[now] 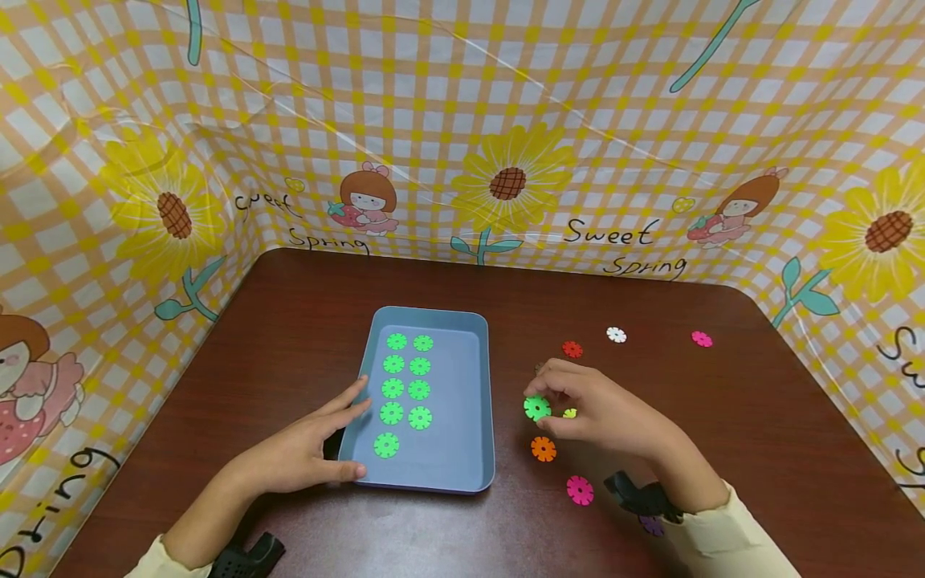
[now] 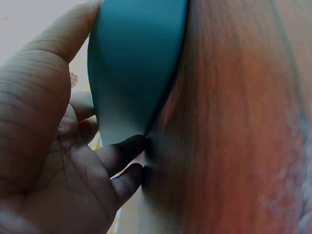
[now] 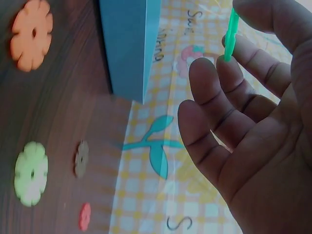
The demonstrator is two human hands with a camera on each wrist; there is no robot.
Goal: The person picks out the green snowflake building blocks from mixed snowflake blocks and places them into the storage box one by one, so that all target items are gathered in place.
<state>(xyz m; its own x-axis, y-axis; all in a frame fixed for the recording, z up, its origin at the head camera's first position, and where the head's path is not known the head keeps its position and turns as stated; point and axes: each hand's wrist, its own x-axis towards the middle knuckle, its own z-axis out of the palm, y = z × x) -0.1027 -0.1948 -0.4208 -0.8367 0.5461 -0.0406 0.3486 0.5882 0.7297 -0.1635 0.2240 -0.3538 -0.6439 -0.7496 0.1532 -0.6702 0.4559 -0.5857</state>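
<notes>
A blue-grey rectangular tray lies on the table, with several green notched discs in two columns along its left half. My left hand holds the tray's near left corner, thumb at the rim and other fingers along the left side. In the left wrist view, fingertips touch the tray wall near its lower edge. To the right of the tray, my right hand pinches one green notched disc above the table. The right wrist view shows that disc edge-on between thumb and fingers.
Around the right hand lie orange, pink, yellow-green, brown and red discs. Farther back are a white disc and another pink disc. A purple disc is partly under the right wrist. Checked cloth surrounds the table.
</notes>
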